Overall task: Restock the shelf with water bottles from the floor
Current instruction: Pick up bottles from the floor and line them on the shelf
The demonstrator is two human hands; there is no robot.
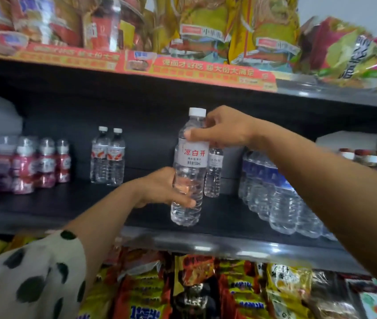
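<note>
A clear water bottle [189, 171] with a white cap stands upright over the front of the dark middle shelf [68, 203]; whether its base touches is unclear. The right hand [224, 130] pinches its shoulder, fingers curled behind the neck. The left hand [160, 187] grips its lower body, fingers mostly hidden behind it. A matching bottle [214, 173] stands just behind, partly hidden. Red-labelled bottles [21, 164] at far left are blurred.

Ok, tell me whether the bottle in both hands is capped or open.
Capped: the water bottle carries a white cap on its neck, and it is upright and full of clear water.
</note>
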